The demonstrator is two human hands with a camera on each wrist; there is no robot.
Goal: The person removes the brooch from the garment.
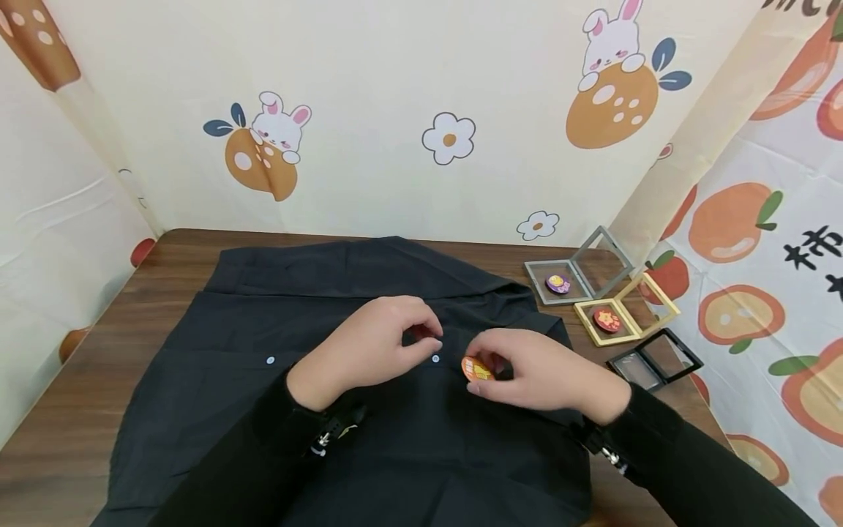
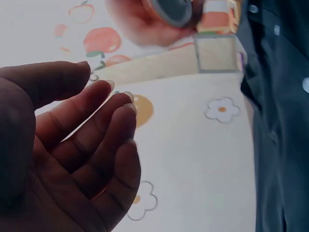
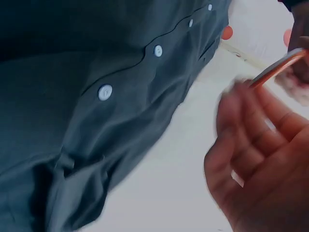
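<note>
My right hand [image 1: 527, 369] pinches an orange round badge [image 1: 477, 369] by its edge, above a dark shirt with white buttons [image 1: 435, 359]. In the right wrist view the badge [image 3: 277, 68] appears edge-on at the fingertips, and in the left wrist view its grey back [image 2: 173, 10] faces the camera. My left hand [image 1: 375, 348] hovers over the shirt [image 1: 217, 395] to the left of the badge. Its fingers are loosely bent and hold nothing, as the left wrist view shows the bare palm [image 2: 72, 193].
At the table's right lie three open hinged cases: a grey one [image 1: 532, 272] with a purple badge [image 1: 557, 284], a yellow one [image 1: 586, 322] with a red badge [image 1: 606, 320], and a black one [image 1: 665, 379]. Printed cloth [image 1: 369, 183] walls the back of the wooden table [image 1: 105, 351].
</note>
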